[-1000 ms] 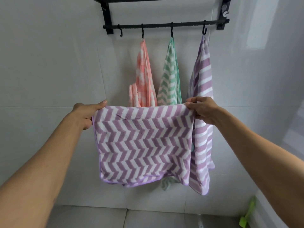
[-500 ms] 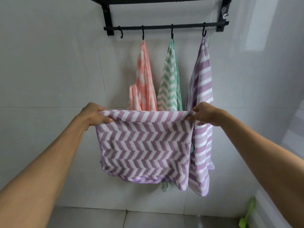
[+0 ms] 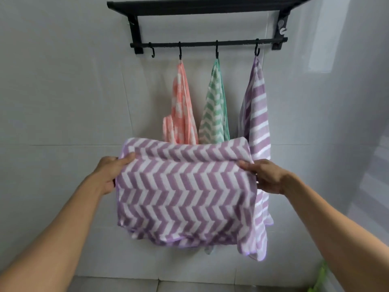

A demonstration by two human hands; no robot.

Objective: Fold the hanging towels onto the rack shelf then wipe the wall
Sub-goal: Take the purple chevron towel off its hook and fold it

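Purple chevron towel [image 3: 185, 192]: a second ago it hung full-length from its top corners; now the top is rolled over into a fold, held below the rack shelf [image 3: 210, 5]. Folding has begun.
Hanging towels: three remain hooked.
Left hand [image 3: 109, 175]: fingers pinch the left edge.
Right hand [image 3: 265, 175]: fingers pinch the right edge.

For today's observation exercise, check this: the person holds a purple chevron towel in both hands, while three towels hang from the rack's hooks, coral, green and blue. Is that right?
One detail is wrong. The head view shows the third hanging towel is purple striped, not blue. The rest stands: the left hand and right hand hold the purple chevron towel, and the coral towel and green towel hang from the rack's hooks.
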